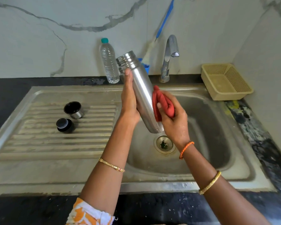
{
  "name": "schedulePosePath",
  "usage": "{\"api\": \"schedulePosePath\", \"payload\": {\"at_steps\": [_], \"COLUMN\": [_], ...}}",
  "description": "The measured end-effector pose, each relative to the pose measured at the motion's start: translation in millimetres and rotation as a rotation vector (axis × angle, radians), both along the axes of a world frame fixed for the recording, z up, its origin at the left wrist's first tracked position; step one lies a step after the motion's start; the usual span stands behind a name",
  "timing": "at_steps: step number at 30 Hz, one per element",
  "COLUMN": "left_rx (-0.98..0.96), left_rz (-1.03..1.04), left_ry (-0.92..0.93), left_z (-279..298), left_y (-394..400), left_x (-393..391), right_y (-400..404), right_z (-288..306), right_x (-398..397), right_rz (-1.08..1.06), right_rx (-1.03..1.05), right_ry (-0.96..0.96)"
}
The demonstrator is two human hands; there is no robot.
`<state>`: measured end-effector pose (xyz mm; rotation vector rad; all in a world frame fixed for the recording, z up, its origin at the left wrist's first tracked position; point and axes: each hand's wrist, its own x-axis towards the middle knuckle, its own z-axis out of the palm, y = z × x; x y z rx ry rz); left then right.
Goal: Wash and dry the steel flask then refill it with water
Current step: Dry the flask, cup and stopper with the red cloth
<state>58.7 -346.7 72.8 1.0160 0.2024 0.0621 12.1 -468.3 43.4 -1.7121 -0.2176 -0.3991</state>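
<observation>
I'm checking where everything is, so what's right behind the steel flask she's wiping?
Behind the tilted steel flask stand a clear plastic water bottle with a teal cap and a blue holder carrying a blue-handled brush. The flask covers most of the holder.

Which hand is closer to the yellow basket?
The right hand. It holds the red cloth against the steel flask over the sink basin, on the basket's side. The left hand grips the flask farther away.
</observation>
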Motion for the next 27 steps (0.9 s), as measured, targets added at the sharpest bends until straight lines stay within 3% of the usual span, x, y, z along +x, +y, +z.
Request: {"api": "schedulePosePath", "payload": {"at_steps": [2, 5, 9, 14, 16, 19, 22, 27], "left_rx": [0.060, 0.096, 0.073, -0.179, -0.208, -0.241, -0.176, -0.187], "left_rz": [-0.063, -0.147, -0.129, -0.047, 0.043, 0.060, -0.021, -0.141], "left_ry": [0.015, -0.016, -0.042, -0.026, -0.010, -0.016, 0.000, 0.000], "left_z": [-1.2, -14.8, -16.4, -3.7, -7.1, -8.6, -10.3, -18.2], "left_y": [-4.6, -17.0, -24.8, 0.6, 14.3, 24.5, 14.5, 0.0], "left_x": [-3.2, -4.1, -2.9, 6.2, 9.7, 7.5, 2.1, -6.7], "right_y": [4.0, 20.3, 35.6, 14.0, -5.5, -24.9, -10.0, 28.2], "right_z": [6.8, 40.7, 57.5, -6.5, -40.1, -52.9, -17.2, 43.6], "right_x": [1.8, 20.5, 44.3, 10.6, -16.1, -23.4, -0.2, 38.3], "right_rz": [-0.018, -0.059, -0.059, -0.090, -0.081, 0.020, 0.101, 0.118], "right_rx": [0.035, 0.031, -0.165, -0.528, -0.580, -0.503, -0.437, -0.225], "right_ry": [0.013, -0.115, -0.319, -0.408, -0.409, -0.450, -0.448, -0.178]}}
